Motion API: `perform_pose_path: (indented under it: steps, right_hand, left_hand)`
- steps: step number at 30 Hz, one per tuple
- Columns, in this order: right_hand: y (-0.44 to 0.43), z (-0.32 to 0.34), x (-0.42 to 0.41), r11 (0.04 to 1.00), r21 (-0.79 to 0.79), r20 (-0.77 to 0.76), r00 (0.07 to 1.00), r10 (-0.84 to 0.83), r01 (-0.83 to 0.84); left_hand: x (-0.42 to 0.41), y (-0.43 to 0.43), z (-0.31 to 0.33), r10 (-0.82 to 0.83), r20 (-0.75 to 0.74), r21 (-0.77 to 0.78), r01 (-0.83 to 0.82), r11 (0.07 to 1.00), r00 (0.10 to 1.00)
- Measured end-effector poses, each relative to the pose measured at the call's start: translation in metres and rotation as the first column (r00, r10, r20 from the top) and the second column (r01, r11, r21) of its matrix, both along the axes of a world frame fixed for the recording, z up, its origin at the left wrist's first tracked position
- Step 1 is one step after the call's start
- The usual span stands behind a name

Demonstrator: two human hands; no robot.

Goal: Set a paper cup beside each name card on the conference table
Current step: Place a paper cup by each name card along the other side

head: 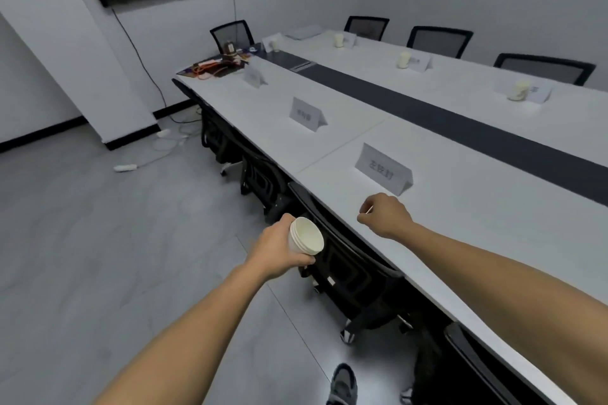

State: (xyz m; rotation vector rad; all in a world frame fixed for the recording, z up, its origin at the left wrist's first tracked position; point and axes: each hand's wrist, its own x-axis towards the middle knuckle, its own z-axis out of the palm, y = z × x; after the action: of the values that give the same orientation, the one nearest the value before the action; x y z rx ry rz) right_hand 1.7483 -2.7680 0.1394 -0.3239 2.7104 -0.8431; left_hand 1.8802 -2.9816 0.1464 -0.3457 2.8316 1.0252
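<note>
My left hand [279,250] grips a short stack of nested white paper cups [306,236], held off the table's near edge above a chair. My right hand [383,214] hovers over the white conference table [460,240], fingers curled shut with nothing in them, just in front of the nearest name card [383,168]. Two more name cards [306,114] [254,76] stand along the near side with no cup beside them. On the far side, cups [519,90] [403,60] [339,40] stand by name cards; another cup [273,44] is at the head.
Black office chairs [348,270] are tucked under the near edge; others [439,39] line the far side. A dark strip [460,128] runs down the table's middle. Orange cables and clutter [217,66] lie at the far end. A power strip [125,168] and cords lie on the floor.
</note>
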Motion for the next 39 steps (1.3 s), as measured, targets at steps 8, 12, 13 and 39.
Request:
perform_pose_path:
  steps: [8, 12, 13, 39]
  right_hand:
    - [-0.113, 0.004, -0.13, 0.993, -0.112, 0.064, 0.997, 0.044, -0.037]
    - [-0.151, 0.009, -0.169, 0.99, -0.121, 0.111, 0.99, 0.084, -0.07]
    - [-0.161, 0.008, -0.181, 0.989, -0.128, 0.129, 0.987, 0.092, -0.075]
    - [-0.186, -0.007, -0.349, 0.85, -0.273, 0.309, 0.878, -0.365, 0.45]
  left_hand:
    - [-0.121, -0.097, 0.006, 0.022, 0.007, -0.014, -0.022, 1.0, 1.0]
    - [-0.169, -0.135, 0.004, 0.017, 0.03, -0.008, -0.017, 1.0, 0.999]
    - [-0.185, -0.145, 0.003, 0.012, 0.042, -0.008, -0.011, 1.0, 0.999]
    - [-0.487, -0.169, -0.02, -0.611, 0.042, 0.108, 0.605, 0.789, 0.79]
